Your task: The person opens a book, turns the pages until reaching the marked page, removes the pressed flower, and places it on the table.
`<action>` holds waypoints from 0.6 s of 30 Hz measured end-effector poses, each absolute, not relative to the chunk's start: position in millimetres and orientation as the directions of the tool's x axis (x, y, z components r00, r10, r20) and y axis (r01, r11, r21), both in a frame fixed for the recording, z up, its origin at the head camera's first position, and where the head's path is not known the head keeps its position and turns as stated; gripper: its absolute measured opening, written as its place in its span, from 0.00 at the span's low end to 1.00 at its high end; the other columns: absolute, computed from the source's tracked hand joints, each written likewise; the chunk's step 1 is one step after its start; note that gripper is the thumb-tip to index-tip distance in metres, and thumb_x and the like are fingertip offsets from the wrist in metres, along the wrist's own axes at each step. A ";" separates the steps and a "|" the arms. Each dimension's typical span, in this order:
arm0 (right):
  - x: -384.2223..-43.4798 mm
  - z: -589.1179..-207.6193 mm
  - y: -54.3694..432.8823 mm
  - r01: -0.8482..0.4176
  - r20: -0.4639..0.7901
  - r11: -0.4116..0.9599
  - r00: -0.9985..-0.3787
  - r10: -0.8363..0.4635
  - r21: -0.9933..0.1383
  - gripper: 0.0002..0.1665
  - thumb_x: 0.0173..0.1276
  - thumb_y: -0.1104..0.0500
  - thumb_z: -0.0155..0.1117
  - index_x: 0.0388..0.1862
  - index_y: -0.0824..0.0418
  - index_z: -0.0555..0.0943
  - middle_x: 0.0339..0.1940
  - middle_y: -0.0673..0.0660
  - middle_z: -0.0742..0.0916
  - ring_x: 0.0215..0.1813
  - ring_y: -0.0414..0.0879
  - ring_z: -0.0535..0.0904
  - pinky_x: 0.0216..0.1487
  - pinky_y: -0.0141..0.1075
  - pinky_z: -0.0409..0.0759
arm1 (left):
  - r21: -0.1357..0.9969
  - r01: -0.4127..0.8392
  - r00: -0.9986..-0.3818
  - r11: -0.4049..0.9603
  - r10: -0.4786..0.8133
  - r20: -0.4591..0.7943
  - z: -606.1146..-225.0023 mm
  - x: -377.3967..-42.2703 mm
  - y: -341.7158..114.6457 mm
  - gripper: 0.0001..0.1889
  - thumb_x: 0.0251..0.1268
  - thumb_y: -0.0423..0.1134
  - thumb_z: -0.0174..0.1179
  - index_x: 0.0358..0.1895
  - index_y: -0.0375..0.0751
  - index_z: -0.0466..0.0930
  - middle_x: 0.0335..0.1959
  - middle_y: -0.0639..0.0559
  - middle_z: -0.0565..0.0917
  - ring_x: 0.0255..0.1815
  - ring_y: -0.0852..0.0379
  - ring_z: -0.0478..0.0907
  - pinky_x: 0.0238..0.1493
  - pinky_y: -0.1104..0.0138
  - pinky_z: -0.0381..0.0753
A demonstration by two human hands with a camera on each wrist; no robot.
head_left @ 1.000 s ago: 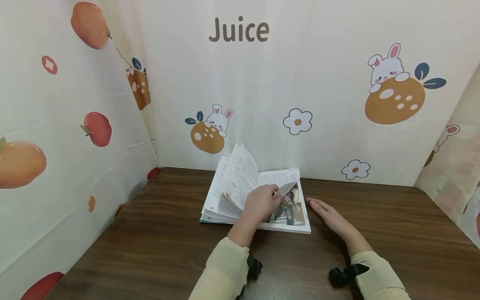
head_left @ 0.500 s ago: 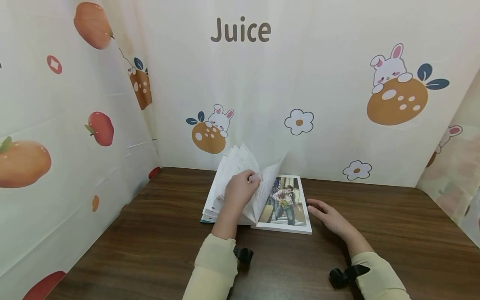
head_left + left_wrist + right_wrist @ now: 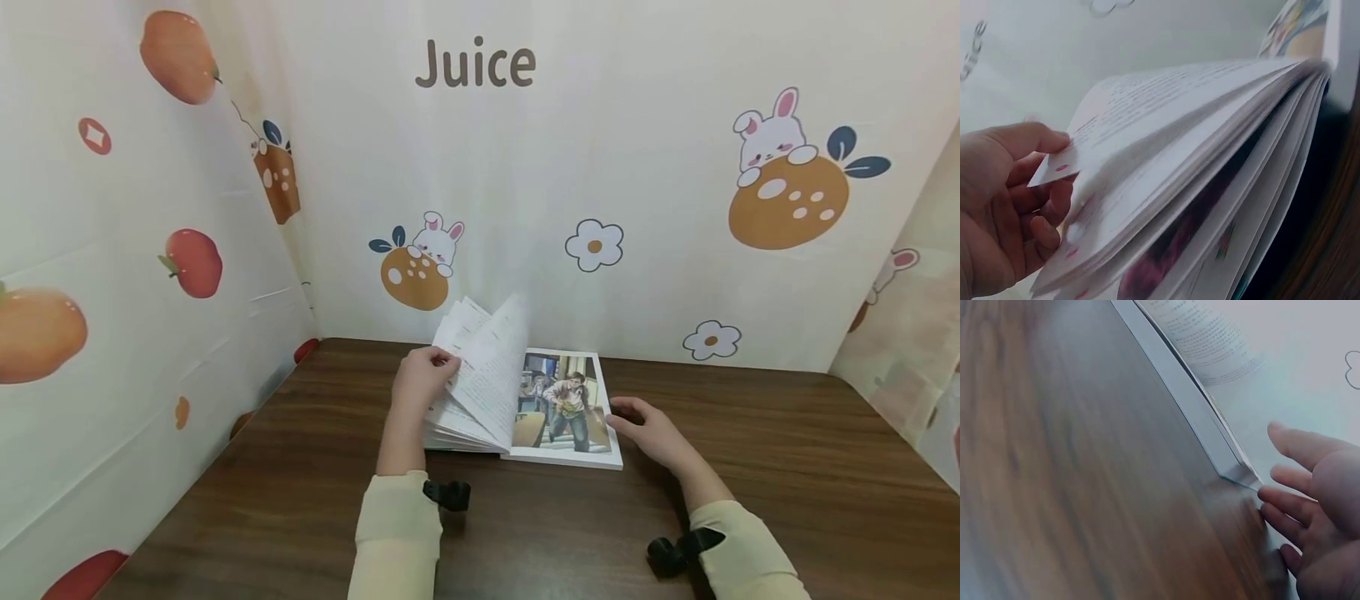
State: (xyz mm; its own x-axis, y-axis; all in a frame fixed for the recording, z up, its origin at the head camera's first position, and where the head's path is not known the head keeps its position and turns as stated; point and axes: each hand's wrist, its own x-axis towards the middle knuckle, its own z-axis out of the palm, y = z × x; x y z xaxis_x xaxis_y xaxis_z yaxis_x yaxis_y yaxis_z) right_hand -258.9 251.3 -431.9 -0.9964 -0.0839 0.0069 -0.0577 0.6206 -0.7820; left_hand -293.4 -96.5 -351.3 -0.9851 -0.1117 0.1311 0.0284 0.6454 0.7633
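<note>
An open book [image 3: 566,408] lies near the back of the table, a colour picture of a running person on its right-hand page. Over its left half, a printed page [image 3: 491,367] is lifted and curves upward. My left hand [image 3: 422,379] pinches the corner of that page between thumb and fingers; the left wrist view shows the thumb on top of the page [image 3: 1147,106], with more pages fanned beneath. Beside the book's right edge, my right hand [image 3: 648,429] has its fingers loosely extended, fingertips right at the edge. In the right wrist view its fingers [image 3: 1288,503] reach the book's corner.
A brown wood-grain table [image 3: 300,500] bears the book. Behind it hangs a pale curtain [image 3: 660,167] printed with rabbits, fruit and flowers, and another printed sheet closes off the left side. Each wrist carries a black camera strap [image 3: 450,495].
My left hand has moved left across the book, carrying the pinched page over from the right side and uncovering the picture. The right hand stays beside the right edge, its fingers slightly more bent.
</note>
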 end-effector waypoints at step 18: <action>-263.2 -429.3 225.3 0.057 0.065 0.638 -0.984 0.166 -0.768 0.24 0.62 0.47 0.62 0.49 0.64 0.78 0.53 0.66 0.76 0.55 0.61 0.69 0.55 0.58 0.51 | 0.615 -0.199 -0.964 0.763 -0.041 -0.261 -406.3 -299.8 -147.0 0.10 0.58 0.41 0.62 0.25 0.39 0.77 0.25 0.49 0.74 0.28 0.54 0.70 0.27 0.65 0.68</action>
State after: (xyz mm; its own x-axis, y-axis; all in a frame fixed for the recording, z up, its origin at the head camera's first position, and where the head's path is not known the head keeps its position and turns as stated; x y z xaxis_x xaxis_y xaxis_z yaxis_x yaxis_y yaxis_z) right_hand -263.2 225.3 -429.3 -0.9839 0.1665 0.0655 0.0568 0.6379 -0.7680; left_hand -299.8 -147.0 -406.3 -0.9644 -0.0414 -0.2613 -0.1995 0.7626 0.6154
